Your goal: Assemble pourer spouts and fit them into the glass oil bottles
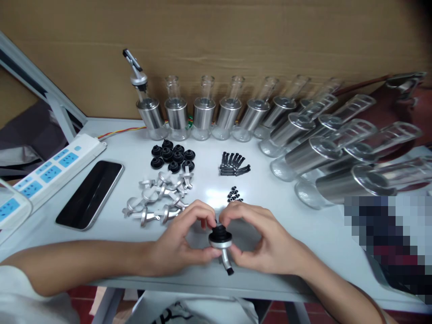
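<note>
Between both hands, just above the table's front edge, is a pourer spout (pixel 220 244) with a silver body and a black ribbed stopper. Its stopper points up and away from me, and the bent silver tube with a black tip points down toward me. My left hand (pixel 189 236) pinches it from the left, thumb under the silver collar, fingertips at the stopper. From the right, my right hand (pixel 259 236) grips it the same way. Beyond them lie silver spout bodies (pixel 150 195), black stoppers (pixel 173 155), black levers (pixel 234 164) and tiny black rings (pixel 233 194).
Glass bottles with metal sleeves (pixel 204 112) line the back and right side. The leftmost bottle (pixel 150 117) carries a fitted pourer. A phone (pixel 90 194) and a white power strip (pixel 50 175) lie at left. A cardboard panel (pixel 216 40) stands behind.
</note>
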The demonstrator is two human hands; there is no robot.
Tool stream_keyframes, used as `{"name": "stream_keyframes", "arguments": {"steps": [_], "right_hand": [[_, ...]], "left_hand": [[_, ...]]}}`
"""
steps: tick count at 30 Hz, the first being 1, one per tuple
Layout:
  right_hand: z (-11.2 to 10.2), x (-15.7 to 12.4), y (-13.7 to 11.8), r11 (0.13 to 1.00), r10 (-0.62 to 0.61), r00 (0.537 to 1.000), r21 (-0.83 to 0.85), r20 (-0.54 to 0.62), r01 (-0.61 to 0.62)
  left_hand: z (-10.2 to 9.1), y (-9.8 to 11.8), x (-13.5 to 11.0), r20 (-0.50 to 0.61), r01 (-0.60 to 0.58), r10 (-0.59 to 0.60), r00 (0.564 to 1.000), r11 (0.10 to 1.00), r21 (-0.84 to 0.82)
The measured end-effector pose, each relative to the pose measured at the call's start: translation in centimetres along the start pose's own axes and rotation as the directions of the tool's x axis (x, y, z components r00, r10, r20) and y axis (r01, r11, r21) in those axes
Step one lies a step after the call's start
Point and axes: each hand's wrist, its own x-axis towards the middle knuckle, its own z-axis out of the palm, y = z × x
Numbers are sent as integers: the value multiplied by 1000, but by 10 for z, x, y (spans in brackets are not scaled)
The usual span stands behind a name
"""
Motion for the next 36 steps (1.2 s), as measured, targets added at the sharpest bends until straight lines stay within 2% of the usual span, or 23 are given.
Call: {"name": "stream_keyframes", "arguments": {"steps": [10,16,23,36], "right_hand": [[1,2,-3,1000,14,1000,15,-13,-14],[1,1,-3,999,43,999,15,-10,-43],[-2,-1,-1,998,68,996,21,-61,-67],[-7,0,-2,993,120,993,-10,-2,-120]], "left_hand": [[2,-1,-2,-78,61,-67,995,996,-66],[2,-1,0,-67,63,-69,995,994,-84],[1,1,-1,-43,2,-4,999,999,-46],[0,-1,0,-63,68,-70,996,997,-32]]}}
